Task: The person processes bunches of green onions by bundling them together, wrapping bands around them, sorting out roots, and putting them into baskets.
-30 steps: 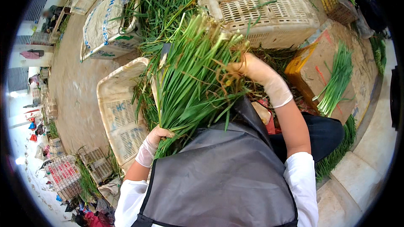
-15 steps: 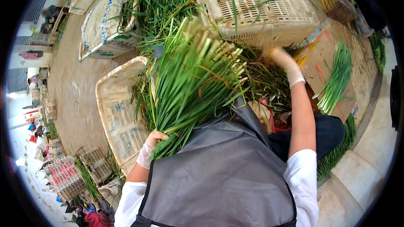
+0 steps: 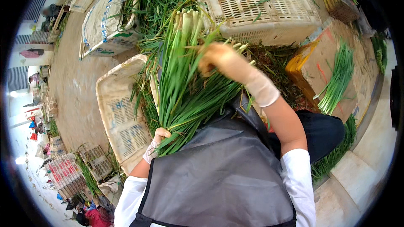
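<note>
My left hand [image 3: 161, 134], in a thin pale glove, is closed round the leafy end of a bunch of garlic chives [image 3: 176, 75]. The long green leaves fan out, with pale stem ends pointing away from me. Part of the bunch stands upright and part leans right across my grey apron [image 3: 219, 168]. My right hand [image 3: 221, 61], gloved and stained brown, is over the stems at the right side of the bunch. Motion blurs its fingers, so what they grip, if anything, cannot be made out.
Left of the bunch stands a tilted white crate [image 3: 122, 113]. An upturned crate [image 3: 261, 12] lies ahead, beside a heap of loose greens [image 3: 155, 12]. At right, another bunch [image 3: 338, 77] rests on a board [image 3: 315, 54] with a yellow edge. Plant trimmings [image 3: 273, 71] lie between.
My right hand has swung left from beside the trimmings to the stems. The bunch has parted, some stems now upright and others leaning right. My left hand keeps its hold.
</note>
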Demonstrator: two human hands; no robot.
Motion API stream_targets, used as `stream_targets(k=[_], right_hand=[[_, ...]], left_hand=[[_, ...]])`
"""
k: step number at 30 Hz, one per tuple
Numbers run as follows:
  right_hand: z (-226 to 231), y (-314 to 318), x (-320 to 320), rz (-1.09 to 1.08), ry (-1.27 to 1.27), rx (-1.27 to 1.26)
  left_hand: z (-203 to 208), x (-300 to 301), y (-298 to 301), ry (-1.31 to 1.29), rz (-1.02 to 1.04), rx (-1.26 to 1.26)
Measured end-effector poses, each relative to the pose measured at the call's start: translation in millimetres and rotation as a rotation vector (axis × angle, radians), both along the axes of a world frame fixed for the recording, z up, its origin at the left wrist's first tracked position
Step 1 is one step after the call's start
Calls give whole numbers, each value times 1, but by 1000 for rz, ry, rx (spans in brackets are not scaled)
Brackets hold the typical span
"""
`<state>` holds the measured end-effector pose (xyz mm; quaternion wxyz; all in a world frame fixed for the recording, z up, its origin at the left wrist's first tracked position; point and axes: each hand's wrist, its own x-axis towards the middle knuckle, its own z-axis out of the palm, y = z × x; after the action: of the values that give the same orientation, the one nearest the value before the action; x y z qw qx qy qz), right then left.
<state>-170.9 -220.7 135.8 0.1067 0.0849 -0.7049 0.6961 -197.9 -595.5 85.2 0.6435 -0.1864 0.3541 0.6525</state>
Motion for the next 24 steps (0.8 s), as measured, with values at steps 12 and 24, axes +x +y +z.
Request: stream_targets(k=[12, 24], right_hand=[[9, 152, 82, -765, -41, -894], [-14, 118, 95, -454, -500, -337]], left_hand=[[-5, -1, -1, 17, 3, -3], [-8, 4, -10, 13, 40, -2]])
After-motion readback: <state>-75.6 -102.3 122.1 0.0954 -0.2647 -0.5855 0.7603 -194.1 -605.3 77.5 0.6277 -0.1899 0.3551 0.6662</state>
